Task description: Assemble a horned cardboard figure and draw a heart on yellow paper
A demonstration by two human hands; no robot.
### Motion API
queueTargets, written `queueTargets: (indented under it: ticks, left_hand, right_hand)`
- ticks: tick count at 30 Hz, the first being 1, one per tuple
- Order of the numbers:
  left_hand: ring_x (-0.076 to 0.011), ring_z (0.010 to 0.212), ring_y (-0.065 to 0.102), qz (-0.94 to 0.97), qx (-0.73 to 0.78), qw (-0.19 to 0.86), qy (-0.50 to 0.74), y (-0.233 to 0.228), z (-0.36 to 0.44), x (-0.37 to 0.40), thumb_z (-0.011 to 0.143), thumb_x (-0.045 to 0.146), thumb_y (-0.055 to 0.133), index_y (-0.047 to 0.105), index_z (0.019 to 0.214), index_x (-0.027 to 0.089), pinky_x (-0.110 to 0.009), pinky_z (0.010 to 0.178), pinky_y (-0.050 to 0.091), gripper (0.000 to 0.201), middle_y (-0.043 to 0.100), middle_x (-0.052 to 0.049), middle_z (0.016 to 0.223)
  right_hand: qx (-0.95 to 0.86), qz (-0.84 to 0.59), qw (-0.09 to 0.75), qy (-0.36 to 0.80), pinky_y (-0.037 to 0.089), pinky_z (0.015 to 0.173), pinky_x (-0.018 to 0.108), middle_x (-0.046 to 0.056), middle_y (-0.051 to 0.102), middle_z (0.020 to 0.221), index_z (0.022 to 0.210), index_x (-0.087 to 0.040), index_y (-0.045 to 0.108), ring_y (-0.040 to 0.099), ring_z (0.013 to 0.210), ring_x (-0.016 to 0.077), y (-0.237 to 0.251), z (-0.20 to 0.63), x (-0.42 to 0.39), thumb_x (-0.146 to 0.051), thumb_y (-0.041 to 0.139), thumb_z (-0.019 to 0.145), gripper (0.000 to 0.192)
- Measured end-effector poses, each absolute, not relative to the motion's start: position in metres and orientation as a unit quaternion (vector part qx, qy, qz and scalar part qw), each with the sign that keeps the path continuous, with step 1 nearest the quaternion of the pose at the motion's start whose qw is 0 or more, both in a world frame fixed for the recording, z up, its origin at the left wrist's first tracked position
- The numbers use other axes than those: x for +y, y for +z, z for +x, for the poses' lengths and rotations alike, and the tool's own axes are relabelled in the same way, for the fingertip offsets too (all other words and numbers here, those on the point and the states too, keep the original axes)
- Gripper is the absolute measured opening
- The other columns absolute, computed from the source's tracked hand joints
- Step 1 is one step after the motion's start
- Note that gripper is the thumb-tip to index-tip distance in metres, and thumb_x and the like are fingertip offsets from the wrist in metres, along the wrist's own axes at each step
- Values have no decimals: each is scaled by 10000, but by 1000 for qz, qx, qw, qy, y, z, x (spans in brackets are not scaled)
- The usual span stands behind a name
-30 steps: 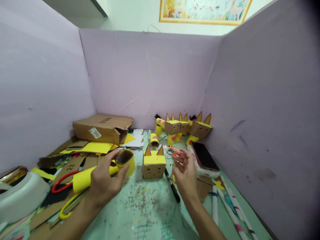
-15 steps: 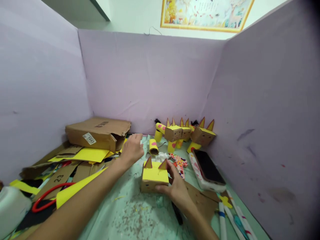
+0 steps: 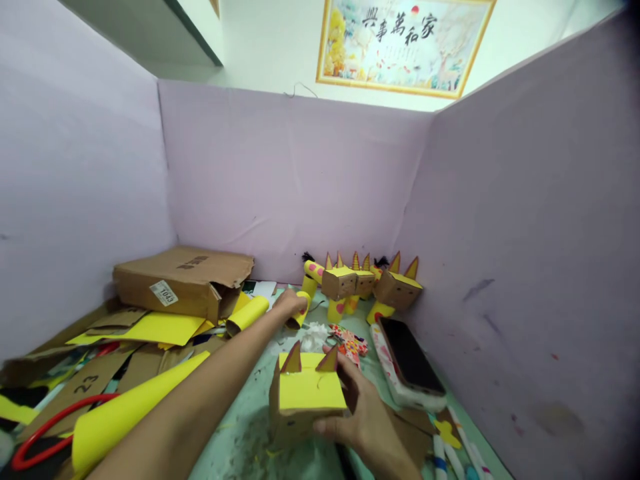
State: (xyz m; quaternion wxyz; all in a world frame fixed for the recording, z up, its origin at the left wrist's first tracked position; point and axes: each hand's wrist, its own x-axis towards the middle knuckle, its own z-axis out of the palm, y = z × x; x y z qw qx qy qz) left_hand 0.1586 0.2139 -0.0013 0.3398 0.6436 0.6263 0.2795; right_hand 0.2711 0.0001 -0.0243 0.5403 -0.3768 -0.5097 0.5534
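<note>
Between three lilac partition walls (image 3: 290, 180) lies a green table (image 3: 250, 440), and everything on it is best read outward from the two grips. Left of the outstretched left hand (image 3: 289, 304) sits a flattened cardboard box (image 3: 183, 280), with yellow paper sheets (image 3: 150, 328) in front of it and a large yellow paper roll (image 3: 130, 410) nearer the viewer, beside the forearm. Right of the right hand (image 3: 363, 420) a phone (image 3: 410, 357) lies face up on the table. Beyond both hands, against the far wall, stands a row of finished box figures (image 3: 365, 283) with pointed ears.

The right hand grasps the eared cardboard box head (image 3: 305, 400), fingers along its right side and back edge, thumb under the front. It looks lifted slightly and tilted toward the viewer, though whether it clears the table I cannot tell. The left hand is closed around a small yellow tube (image 3: 301, 312) far ahead of the box head, just in front of the figure row; how firmly it grips is unclear, since the fingers hide most of the tube.

In my judgement, the care needed is light pressure on both pieces: the tube is thin rolled paper and would crush if squeezed, and the box head's ears (image 3: 311, 360) are glued tabs that bend easily, so fingers should stay on the flat walls. Drawing the tube back low and straight, clear of the white tuft (image 3: 315, 333) and patterned scraps (image 3: 350, 343) lying between the hands, would avoid knocking the figures behind it.
</note>
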Motion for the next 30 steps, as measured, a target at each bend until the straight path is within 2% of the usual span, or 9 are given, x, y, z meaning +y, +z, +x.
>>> queueTargets:
  ticks: [5, 9, 13, 17, 21, 24, 27, 30]
  left_hand:
    - [-209, 937, 578, 591, 559, 437, 384, 19, 136, 184, 840, 299, 519, 512, 1135, 159, -408, 771, 499, 326, 559, -80, 1130]
    - [-166, 811, 598, 556, 477, 517, 443, 30, 103, 133, 838, 284, 519, 520, 1098, 151, -352, 690, 511, 292, 596, -62, 1010]
    - [-119, 577, 566, 503, 436, 583, 466, 24, 73, 73, 643, 70, 556, 557, 954, 133, -254, 566, 470, 317, 595, 11, 692]
    - [-109, 531, 536, 447, 427, 622, 482, 11, 60, 28, 496, 44, 514, 557, 815, 139, -227, 520, 434, 336, 588, 16, 630]
    - [-115, 558, 552, 413, 431, 633, 492, -3, 59, 13, 469, 71, 545, 532, 800, 159, -230, 544, 444, 343, 598, 21, 642]
    - [-119, 583, 573, 417, 433, 644, 473, -10, 58, 13, 524, 129, 598, 531, 874, 174, -237, 568, 466, 359, 613, 18, 681]
    - [-149, 545, 592, 446, 447, 660, 407, -12, 57, 13, 586, 247, 676, 548, 946, 191, -259, 504, 475, 386, 646, -7, 678]
    - [-203, 526, 628, 486, 458, 660, 345, -10, 58, 9, 601, 391, 699, 607, 820, 173, -302, 463, 496, 322, 664, -55, 622]
  right_hand:
    - [-474, -347, 610, 532, 469, 842, 388, 113, 597, 1166, 1181, -199, 472, 561, 1058, 314, -16, 277, 1, -309, 834, 460, 814]
    - [-428, -363, 680, 471, 475, 819, 408, 96, 589, 1169, 1170, -226, 485, 563, 1042, 319, -10, 283, -2, -307, 793, 511, 732]
    - [-398, -366, 731, 417, 486, 789, 381, 71, 622, 1088, 1111, -231, 529, 592, 970, 280, 0, 282, -9, -245, 753, 560, 595]
    - [-407, -355, 735, 409, 485, 762, 352, 58, 640, 1005, 1058, -207, 568, 606, 892, 240, 1, 272, -11, -206, 767, 537, 558]
    - [-400, -372, 738, 396, 476, 775, 355, 56, 635, 1024, 1054, -204, 568, 598, 904, 231, -7, 264, -8, -211, 766, 541, 550]
    - [-381, -373, 747, 396, 480, 754, 336, 35, 639, 997, 1052, -207, 562, 608, 858, 204, -9, 264, -7, -226, 746, 575, 511]
    - [-352, -361, 754, 421, 487, 700, 308, 1, 656, 900, 1025, -210, 566, 620, 765, 171, -6, 267, -7, -255, 716, 618, 437]
    - [-345, -349, 756, 433, 487, 695, 298, -11, 659, 858, 1007, -208, 572, 620, 743, 161, -4, 268, -8, -252, 716, 625, 411]
